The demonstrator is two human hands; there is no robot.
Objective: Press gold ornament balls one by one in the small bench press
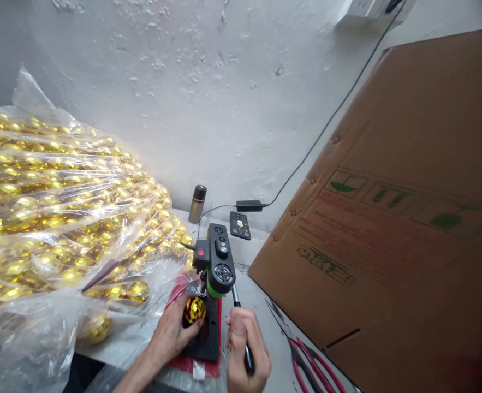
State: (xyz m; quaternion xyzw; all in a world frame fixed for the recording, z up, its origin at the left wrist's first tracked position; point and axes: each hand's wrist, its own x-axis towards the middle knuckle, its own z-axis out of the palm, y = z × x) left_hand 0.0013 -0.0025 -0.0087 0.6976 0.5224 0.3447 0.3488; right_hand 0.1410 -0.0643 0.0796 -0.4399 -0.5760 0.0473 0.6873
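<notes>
My left hand [171, 330] is closed around a shiny gold mirror-faceted ball [195, 310], thumb in front and fingers behind. The ball sits just over the black base [208, 344] of a small bench press, under its head. That press has a black top [221, 256] with round vent grilles and a green band beneath. My right hand [247, 349] is wrapped round the black grip of the press's lever [236, 295], whose metal rod rises to the head. A red sheet [177, 363] lies under the base.
A clear plastic bag of gold balls [60, 218] fills the left. A large cardboard box [388, 218] stands at right, with red-handled scissors [306, 360] beside it. Behind the press are a spray can-like bottle [197, 204], a power adapter [249, 206] with cable and a dark phone-shaped object [239, 225].
</notes>
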